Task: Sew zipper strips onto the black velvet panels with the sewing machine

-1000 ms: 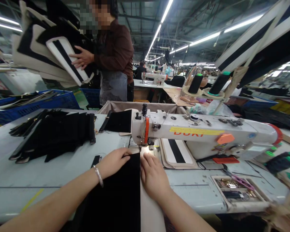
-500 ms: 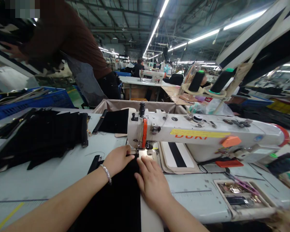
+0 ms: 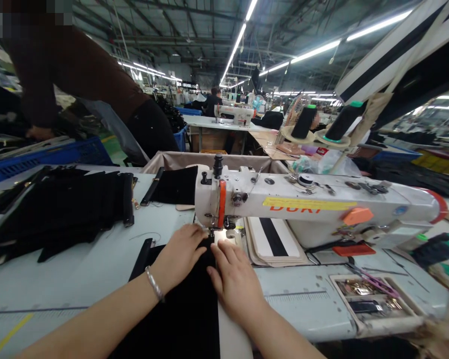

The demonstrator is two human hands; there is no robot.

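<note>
A black fabric panel [image 3: 187,309] lies under the needle area of a white sewing machine [image 3: 314,199] and runs down toward me. My left hand [image 3: 183,254], with a silver bracelet at the wrist, rests on the panel just left of the presser foot [image 3: 211,232]. Its thumb is apart from the fingers, and its fingertips are partly hidden beside the machine head. Flat along the panel's right edge lies my right hand [image 3: 235,279], fingers stretched toward the lit needle plate [image 3: 220,236]. Both hands press on the cloth without gripping it.
Black fabric pieces [image 3: 67,209] are piled at the left. Pale panels with a black stripe [image 3: 275,239] lie behind the needle. Purple-handled scissors [image 3: 381,284] rest over a hardware tray [image 3: 374,326]. A co-worker [image 3: 108,85] leans over a blue crate [image 3: 60,154].
My left hand has moved slightly left and back from the presser foot; my right hand has barely moved. The co-worker has bent lower to the left, one hand now down by the blue crate.
</note>
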